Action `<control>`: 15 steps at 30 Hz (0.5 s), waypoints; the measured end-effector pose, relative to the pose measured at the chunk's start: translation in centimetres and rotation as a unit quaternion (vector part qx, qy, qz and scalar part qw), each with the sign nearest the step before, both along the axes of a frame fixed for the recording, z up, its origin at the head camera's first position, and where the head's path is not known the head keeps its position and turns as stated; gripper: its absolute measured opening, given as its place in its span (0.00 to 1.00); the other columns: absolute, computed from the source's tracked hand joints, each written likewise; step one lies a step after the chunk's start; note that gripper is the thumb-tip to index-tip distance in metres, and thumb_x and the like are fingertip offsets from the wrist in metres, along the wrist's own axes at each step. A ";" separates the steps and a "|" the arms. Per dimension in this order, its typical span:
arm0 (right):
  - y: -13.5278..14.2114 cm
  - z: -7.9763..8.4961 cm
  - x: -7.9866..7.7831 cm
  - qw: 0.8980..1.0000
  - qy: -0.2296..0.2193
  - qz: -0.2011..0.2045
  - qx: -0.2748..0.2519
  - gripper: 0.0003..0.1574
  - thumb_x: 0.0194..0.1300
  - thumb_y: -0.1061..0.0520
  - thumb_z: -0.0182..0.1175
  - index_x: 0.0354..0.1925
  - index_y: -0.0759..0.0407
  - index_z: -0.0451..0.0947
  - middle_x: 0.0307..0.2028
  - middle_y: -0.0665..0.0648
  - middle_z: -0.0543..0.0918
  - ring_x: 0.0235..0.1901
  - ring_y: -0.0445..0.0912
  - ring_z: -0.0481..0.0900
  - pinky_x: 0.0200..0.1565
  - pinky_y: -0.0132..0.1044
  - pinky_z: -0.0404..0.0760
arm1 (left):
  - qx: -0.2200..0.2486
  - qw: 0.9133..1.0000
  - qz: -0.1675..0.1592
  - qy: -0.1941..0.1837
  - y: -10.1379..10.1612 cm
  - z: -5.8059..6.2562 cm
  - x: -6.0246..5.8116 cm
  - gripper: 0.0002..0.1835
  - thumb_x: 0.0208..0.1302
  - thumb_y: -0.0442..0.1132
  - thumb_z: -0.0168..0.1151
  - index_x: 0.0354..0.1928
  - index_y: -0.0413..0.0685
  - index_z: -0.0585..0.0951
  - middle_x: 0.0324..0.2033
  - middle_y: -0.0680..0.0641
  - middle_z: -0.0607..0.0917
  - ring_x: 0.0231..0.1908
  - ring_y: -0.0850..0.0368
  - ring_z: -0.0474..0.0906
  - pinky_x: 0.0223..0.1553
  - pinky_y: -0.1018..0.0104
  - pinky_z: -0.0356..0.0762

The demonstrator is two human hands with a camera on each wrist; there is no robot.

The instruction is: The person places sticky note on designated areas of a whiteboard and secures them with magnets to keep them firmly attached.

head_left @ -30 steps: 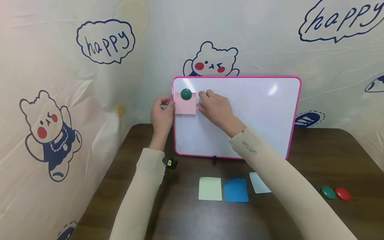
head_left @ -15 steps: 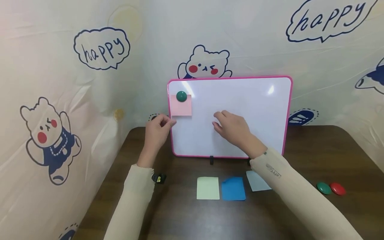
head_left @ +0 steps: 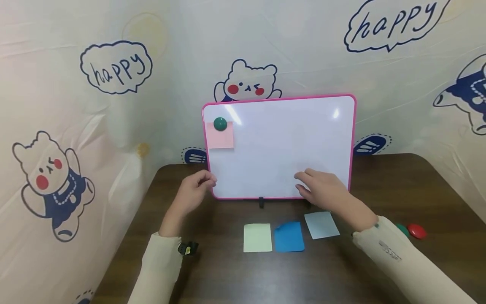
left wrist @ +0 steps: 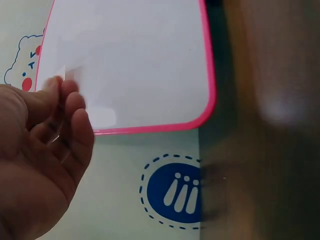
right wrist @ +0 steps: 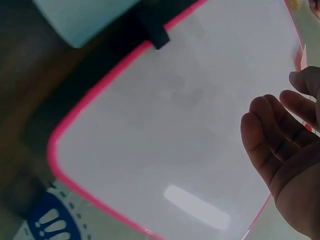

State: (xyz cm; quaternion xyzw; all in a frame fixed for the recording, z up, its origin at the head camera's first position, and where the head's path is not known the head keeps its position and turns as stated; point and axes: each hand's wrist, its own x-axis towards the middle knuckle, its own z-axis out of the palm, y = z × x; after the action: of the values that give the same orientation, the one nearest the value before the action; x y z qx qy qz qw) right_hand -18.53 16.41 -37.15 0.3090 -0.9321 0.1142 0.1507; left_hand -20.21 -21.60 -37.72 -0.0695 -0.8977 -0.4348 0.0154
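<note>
A whiteboard with a pink rim stands upright on the table. A pink sticky note lies against its upper left corner, with a round green magnet over the note's top edge. My left hand is beside the board's lower left edge, its fingers loosely bent and thumb close to the fingertips. In the left wrist view, nothing shows held in the left hand. In front of the board's lower right part, my right hand has relaxed fingers, with a gap between thumb and fingers; the right wrist view shows this hand holding nothing.
On the table before the board lie a pale green sticky note, a blue one and a light blue one. A red magnet and a partly covered green magnet sit right of them. A printed cloth hangs behind.
Both hands have come down from the pink note, the left along the board's edge, the right also moving rightward. The note and green magnet stay on the board. The head view has shifted slightly.
</note>
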 end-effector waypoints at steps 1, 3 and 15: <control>0.6 -0.2 0.4 1.000 -0.008 -0.006 0.002 0.19 0.64 0.55 0.70 0.51 0.62 0.81 0.36 0.57 0.84 0.27 0.46 0.80 0.32 0.39 0.83 | -0.005 1.000 -0.012 -0.008 0.0 -0.2 0.2 0.06 0.76 0.36 0.56 0.47 0.48 0.82 0.42 0.48 0.84 0.44 0.42 0.80 0.50 0.51 0.81; 1.8 -0.6 1.2 1.000 -0.020 -0.018 0.002 0.19 0.64 0.55 0.70 0.51 0.62 0.82 0.37 0.57 0.85 0.28 0.46 0.80 0.32 0.38 0.83 | -0.018 0.999 -0.036 -0.028 0.2 -0.5 0.5 0.08 0.76 0.35 0.56 0.49 0.47 0.82 0.43 0.49 0.84 0.44 0.43 0.81 0.50 0.51 0.81; 9.9 -2.4 4.8 0.990 -0.104 -0.093 0.011 0.12 0.61 0.60 0.72 0.43 0.60 0.83 0.28 0.49 0.79 0.25 0.42 0.73 0.30 0.40 0.81 | -0.134 0.968 -0.163 -0.136 3.8 -2.4 2.3 0.10 0.69 0.41 0.66 0.50 0.50 0.84 0.41 0.54 0.84 0.43 0.54 0.79 0.49 0.52 0.80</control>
State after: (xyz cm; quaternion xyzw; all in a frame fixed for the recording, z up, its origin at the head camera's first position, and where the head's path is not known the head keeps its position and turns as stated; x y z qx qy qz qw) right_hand -13.77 26.28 -39.53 0.2094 -0.9686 0.1205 0.0597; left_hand -17.91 -17.80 -40.14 -0.1560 -0.9180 -0.3129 -0.1873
